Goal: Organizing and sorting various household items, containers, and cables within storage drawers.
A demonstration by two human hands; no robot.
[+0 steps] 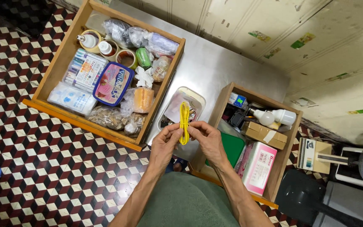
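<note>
Both the left hand (167,141) and the right hand (206,138) pinch a folded yellow cable (184,122), already gathered into a narrow hank but not yet put down, above the clear plastic tub (196,98) between the left wooden drawer (64,54) and the right wooden drawer (288,147).

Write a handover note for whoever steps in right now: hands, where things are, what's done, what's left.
Left hand: pinching the lower end of a coiled yellow cable.
Right hand: pinching the same end from the other side; the coil stands upright between both hands.
Below the cable: a clear plastic container on the metal table, between two open wooden drawers: left drawer, right drawer, both full of items.
Done: cable looks gathered into a coil.
Left: it is in neither the container nor a drawer; likely needs putting away.
</note>
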